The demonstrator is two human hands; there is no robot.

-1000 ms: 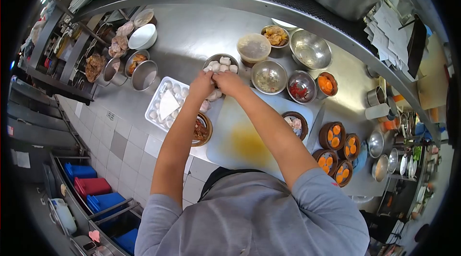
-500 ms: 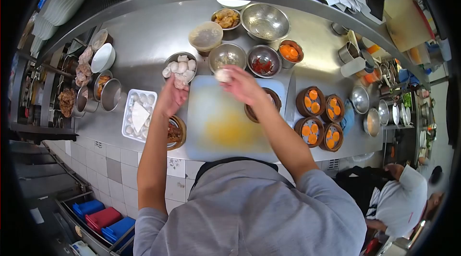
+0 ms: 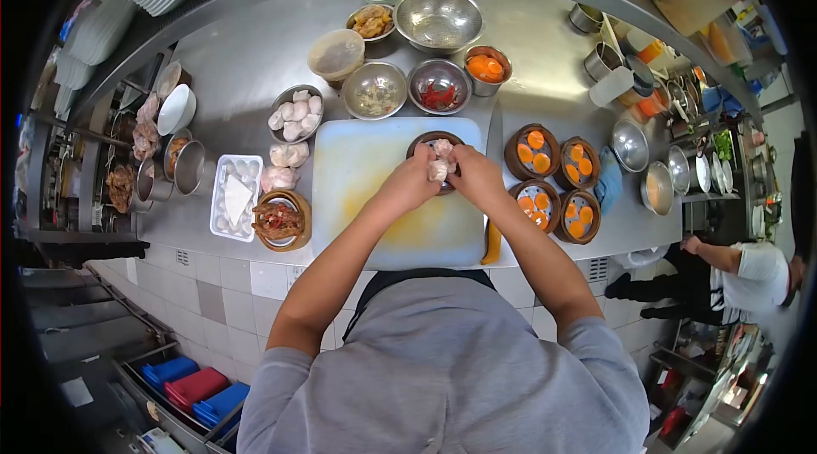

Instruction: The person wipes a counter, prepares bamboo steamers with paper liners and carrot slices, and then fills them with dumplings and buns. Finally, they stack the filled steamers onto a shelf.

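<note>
Dark-brown steamer [image 3: 414, 148], head view: one, round, set upright on the far right part of the pale cutting board [image 3: 349, 148], seemingly kept within easy reach of both hands. Contents: pale dumplings. Lower dumpling [image 3: 437, 171]: at the steamer's near side, between left hand [image 3: 410, 185] and right hand [image 3: 478, 180]. Grip: fingertips of both nearly closed, meeting it from opposite sides, probably to steady it; pressure cannot be told. Orientation: roundish, no clear long axis or pointing end. Upper dumpling [image 3: 442, 148]: just beyond, the pair lined up roughly away from the body. Bowl of white pieces [image 3: 296, 116]: left of board, likely placed for quick picking.
</note>
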